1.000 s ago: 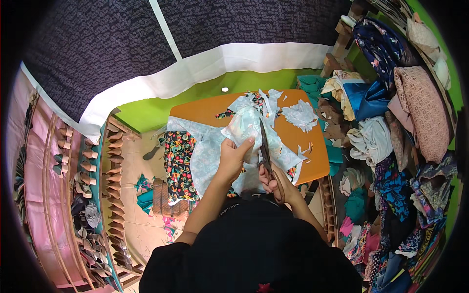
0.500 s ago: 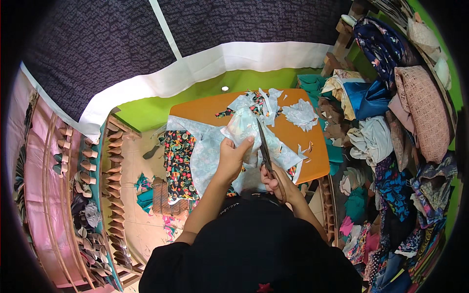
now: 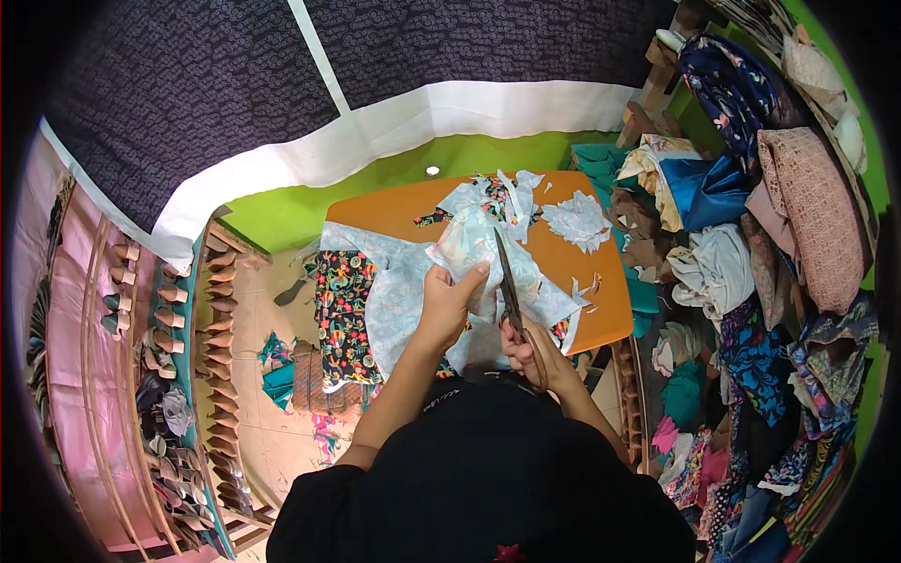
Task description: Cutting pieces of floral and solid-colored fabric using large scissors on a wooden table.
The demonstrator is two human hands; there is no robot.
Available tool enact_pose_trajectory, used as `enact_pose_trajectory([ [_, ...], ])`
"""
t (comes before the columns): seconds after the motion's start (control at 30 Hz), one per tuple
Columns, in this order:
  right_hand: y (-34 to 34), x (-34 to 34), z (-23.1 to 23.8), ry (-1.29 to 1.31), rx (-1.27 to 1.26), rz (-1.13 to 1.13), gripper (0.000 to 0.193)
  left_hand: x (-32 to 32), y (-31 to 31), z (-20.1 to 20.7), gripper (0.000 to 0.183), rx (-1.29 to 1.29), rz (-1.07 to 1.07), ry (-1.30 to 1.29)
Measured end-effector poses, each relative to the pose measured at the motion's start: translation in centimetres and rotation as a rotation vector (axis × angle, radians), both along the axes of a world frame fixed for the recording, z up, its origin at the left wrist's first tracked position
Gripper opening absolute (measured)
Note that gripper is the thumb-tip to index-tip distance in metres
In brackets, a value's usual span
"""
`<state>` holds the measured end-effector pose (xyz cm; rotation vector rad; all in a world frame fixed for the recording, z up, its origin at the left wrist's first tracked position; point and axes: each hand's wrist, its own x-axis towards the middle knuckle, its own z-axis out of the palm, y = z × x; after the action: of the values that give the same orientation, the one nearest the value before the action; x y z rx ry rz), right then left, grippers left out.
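Note:
My left hand (image 3: 449, 305) pinches a piece of fabric (image 3: 466, 241), its pale back side up, above an orange-brown table (image 3: 605, 305). My right hand (image 3: 533, 349) is closed round the handles of large dark scissors (image 3: 509, 286). Their blades point away from me and lie along the right edge of the held piece. Whether the blades are apart is hard to tell. Beneath spreads a larger cloth, pale on its back, with a black floral printed side (image 3: 345, 314) hanging over the table's left edge.
Cut scraps (image 3: 577, 221) lie at the table's far side and right. Folded fabrics (image 3: 723, 267) pile up along the right. Racks of shoe lasts (image 3: 221, 347) stand at left. A dark curtain (image 3: 488, 42) with a white border hangs ahead. Cloth bits (image 3: 277, 385) lie on the tiled floor.
Hardly anything differs. The scissors and the held fabric piece have shifted very slightly; both hands keep their grip.

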<state>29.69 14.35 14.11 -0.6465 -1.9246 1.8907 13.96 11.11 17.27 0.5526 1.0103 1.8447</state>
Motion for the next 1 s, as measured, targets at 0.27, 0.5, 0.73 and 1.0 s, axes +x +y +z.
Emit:
enact_pose_trajectory([
  [0.27, -0.1, -0.1, -0.5, -0.037, -0.042, -0.026, 0.029, 0.1, 0.0, 0.0, 0.031, -0.010, -0.010, -0.011],
  [0.5, -0.3, -0.4, 0.5, -0.043, -0.087, -0.032, 0.070, 0.1, 0.0, 0.0, 0.030, -0.001, -0.002, -0.002],
  [0.73, 0.0, 0.1, 0.2, -0.011, 0.064, -0.022, 0.028, 0.0, -0.1, 0.0, 0.029, -0.015, -0.020, 0.010],
  [1.0, 0.2, 0.5, 0.2, -0.045, 0.134, -0.025, 0.032, 0.0, -0.1, 0.1, 0.029, -0.038, 0.001, -0.009],
])
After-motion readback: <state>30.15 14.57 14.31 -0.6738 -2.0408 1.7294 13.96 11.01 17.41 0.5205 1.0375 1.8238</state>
